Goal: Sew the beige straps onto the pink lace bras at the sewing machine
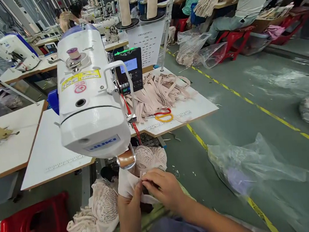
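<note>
Below the head of a white sewing machine, both my hands are on a beige lace bra. My left hand is closed on the smooth fabric, thumb pointing up. Close beside it, my right hand pinches the fabric edge or a narrow strap between thumb and forefinger; which of these cannot be made out. One lace cup rises behind my hands, close to the machine's copper-coloured roller. More lace cups hang at the left over my lap.
Beige straps lie heaped on the white table, with red-and-yellow-handled scissors in front. A control panel and thread cones stand behind. A red stool is at left, a plastic bag on the floor at right. Other people sit farther back.
</note>
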`<state>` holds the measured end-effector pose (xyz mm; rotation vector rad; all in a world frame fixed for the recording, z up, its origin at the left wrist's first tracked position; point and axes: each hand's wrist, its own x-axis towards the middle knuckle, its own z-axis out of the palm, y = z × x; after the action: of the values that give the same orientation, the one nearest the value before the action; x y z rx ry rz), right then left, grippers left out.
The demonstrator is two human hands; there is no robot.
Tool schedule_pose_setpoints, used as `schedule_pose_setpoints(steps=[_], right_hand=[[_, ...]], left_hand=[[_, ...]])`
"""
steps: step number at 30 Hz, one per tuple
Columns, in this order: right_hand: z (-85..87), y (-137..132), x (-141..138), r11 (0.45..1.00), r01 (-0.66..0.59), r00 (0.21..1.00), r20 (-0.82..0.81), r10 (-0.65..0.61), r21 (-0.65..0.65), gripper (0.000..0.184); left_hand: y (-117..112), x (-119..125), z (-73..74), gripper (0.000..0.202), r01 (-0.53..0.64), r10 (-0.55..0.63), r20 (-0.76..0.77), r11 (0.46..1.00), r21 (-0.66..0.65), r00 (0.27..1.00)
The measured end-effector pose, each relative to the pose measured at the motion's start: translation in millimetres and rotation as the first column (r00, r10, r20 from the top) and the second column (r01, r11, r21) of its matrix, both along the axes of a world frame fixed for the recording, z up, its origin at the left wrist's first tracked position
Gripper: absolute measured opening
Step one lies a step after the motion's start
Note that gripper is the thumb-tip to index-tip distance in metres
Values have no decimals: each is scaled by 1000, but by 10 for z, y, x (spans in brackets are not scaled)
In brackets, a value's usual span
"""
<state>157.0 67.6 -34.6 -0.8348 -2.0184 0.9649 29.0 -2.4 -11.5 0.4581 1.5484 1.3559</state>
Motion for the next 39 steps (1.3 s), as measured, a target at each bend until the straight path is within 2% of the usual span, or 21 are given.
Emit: schedule_pose_setpoints(steps=[5,12,16,19,23,26,29,31,34,39], right_hand=[[41,58,54,995,-9,999,50,14,-102,8],[213,220,146,946,-168,979,63,192,-277,13],[217,250,156,916,-232,961,71,269,-326,15],[174,234,157,923,-259,945,122,303,-286,15],[117,170,153,955,-193,960,159,232,-224,9],[121,134,151,949,-156,970,136,199,-273,7],[148,155,177,924,-148,974,111,198,-352,8],[158,199,223,877,-165,970,87,227,-451,10],[155,266,316,801,-175,973,23,229,-572,16],[194,261,404,818,-149,982,13,187,-556,9]], left_hand=[[-32,12,-51,39,53,-51,-179,999,8,983],[-91,-2,-94,38,141,-122,-426,990,12,897],[-78,4,-48,31,94,-72,-385,995,40,920],[-49,-30,-14,28,160,-157,-336,987,-17,929],[-7,-55,60,32,274,-278,-252,960,-51,927],[4,-21,112,32,276,-281,-260,959,-54,924],[-1,-6,123,30,213,-223,-377,975,-68,899],[1,-38,118,31,216,-219,-440,975,-57,871],[23,-133,118,36,229,-243,-446,970,-85,862],[53,-223,125,38,259,-283,-401,959,-113,871]])
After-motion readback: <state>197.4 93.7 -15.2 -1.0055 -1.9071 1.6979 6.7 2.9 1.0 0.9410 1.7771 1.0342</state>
